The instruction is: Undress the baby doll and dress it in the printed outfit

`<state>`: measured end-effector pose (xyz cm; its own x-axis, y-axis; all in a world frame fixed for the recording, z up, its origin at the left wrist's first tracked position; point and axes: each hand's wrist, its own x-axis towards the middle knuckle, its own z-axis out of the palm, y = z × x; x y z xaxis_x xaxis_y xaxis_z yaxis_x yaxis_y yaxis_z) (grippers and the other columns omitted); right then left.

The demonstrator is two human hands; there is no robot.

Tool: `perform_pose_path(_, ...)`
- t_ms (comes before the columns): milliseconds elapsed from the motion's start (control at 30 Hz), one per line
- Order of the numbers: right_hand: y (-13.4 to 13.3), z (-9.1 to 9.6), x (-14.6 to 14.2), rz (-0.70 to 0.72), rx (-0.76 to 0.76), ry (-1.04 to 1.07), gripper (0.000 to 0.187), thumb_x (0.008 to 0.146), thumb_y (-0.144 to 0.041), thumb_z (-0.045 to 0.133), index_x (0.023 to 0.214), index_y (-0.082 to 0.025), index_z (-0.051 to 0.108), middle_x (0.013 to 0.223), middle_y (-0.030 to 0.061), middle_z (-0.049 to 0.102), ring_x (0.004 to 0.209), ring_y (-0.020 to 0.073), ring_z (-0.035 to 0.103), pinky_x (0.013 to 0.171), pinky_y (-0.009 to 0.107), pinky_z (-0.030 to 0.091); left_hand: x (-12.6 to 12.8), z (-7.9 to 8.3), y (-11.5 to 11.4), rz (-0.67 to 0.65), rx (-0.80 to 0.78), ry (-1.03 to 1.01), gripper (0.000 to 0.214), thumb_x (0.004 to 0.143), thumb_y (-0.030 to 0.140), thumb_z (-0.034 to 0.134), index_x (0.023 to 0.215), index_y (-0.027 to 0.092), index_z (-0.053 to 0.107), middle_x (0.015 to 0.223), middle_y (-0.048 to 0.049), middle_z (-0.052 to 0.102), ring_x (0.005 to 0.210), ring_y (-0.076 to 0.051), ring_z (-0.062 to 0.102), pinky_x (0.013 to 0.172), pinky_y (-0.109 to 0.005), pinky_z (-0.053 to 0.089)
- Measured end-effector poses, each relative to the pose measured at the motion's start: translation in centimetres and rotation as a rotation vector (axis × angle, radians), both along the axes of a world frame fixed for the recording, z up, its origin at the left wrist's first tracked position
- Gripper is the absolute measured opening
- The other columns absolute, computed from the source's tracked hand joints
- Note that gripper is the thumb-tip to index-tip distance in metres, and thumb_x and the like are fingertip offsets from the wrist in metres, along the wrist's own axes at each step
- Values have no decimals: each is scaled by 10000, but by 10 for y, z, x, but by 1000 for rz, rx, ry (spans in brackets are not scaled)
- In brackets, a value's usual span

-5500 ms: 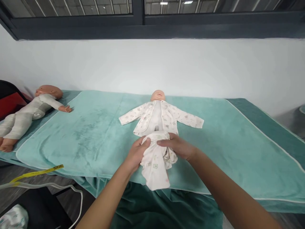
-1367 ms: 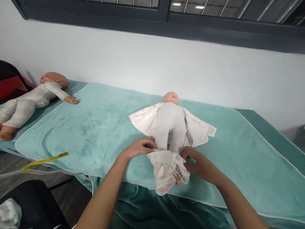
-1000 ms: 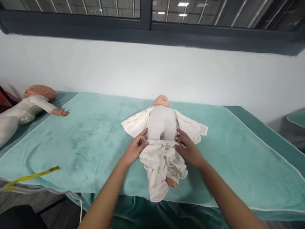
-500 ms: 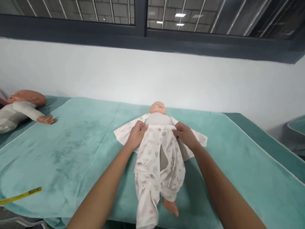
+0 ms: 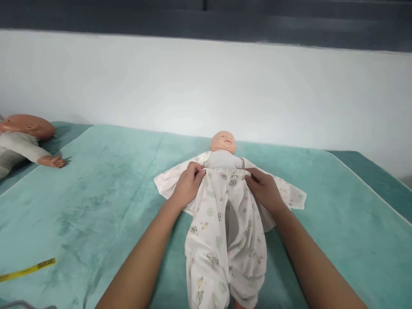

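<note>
A baby doll (image 5: 222, 143) lies on its back on a green cloth-covered table, its head toward the wall. White printed baby pants (image 5: 209, 240) cover its legs and reach up over its belly; an open slit runs down their middle. My left hand (image 5: 189, 182) pinches the waistband at its left end, and my right hand (image 5: 262, 186) pinches it at the right end. Beneath the doll, a matching baby shirt (image 5: 292, 195) is spread open with its sleeves out to both sides. The doll's feet are mostly out of view at the bottom edge.
Another doll (image 5: 24, 143) in a pale body suit lies at the far left. A yellow strip (image 5: 28, 270) with dark print is at the lower left of the green cloth (image 5: 112, 193). Behind the table rises a white wall (image 5: 161, 86) under a dark window frame (image 5: 128, 19).
My view has tipped down and come closer, so the window panes have left the picture. Both hands keep hold of the waistband, which sits about as high on the doll's belly.
</note>
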<state>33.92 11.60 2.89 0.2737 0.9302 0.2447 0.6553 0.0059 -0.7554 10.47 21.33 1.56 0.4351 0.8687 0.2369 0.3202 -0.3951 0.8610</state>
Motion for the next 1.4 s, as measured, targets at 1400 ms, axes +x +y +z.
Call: perform_pose_path(1400,-31,-1,18,288,-335,600,285,639,-320,796,892,-241,692,965,38,714,978,279,643,839,410,550,-32,6,-5,-358,-535,-103,198,712,318,674,852,179,691,852,-42,680,875,-225,617,741,-301,493)
